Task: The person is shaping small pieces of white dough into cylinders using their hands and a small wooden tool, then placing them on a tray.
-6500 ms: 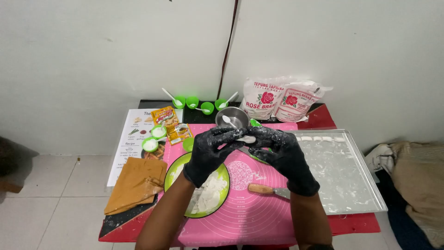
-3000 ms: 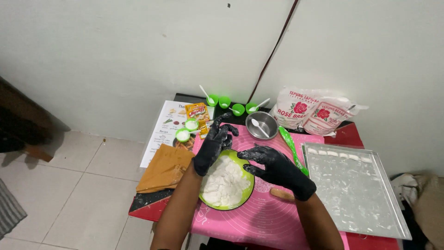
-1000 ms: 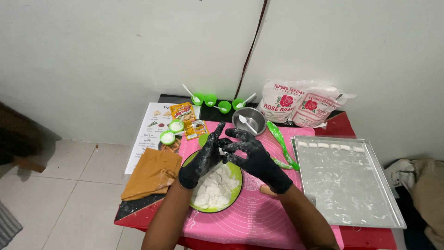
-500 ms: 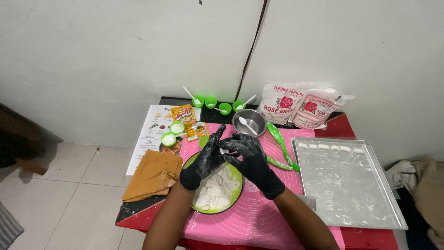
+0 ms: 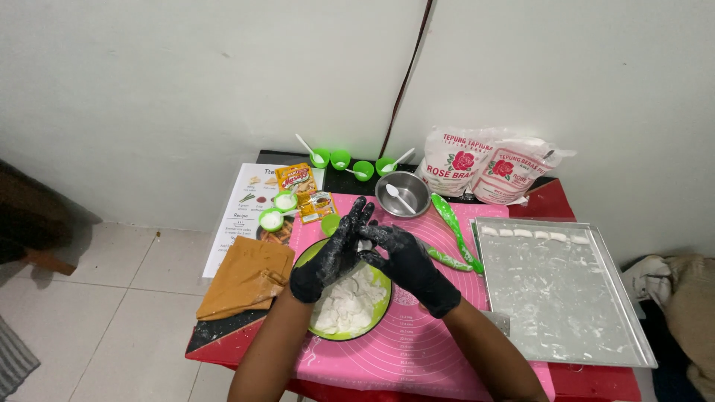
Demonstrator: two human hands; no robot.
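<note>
While both gloved hands (image 5: pixel 372 257) press a dough piece (image 5: pixel 364 245), green bowl (image 5: pixel 376 316) sits beneath.

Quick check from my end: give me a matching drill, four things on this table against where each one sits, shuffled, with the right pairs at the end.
Things:
1. metal tray
2. brown cloth
3. steel bowl
4. two flour bags

Places:
A. far edge, against the wall
B. left of the green bowl of dough
C. right side of the pink mat
D. just beyond the gloved hands

Pairs: 1-C, 2-B, 3-D, 4-A
</note>
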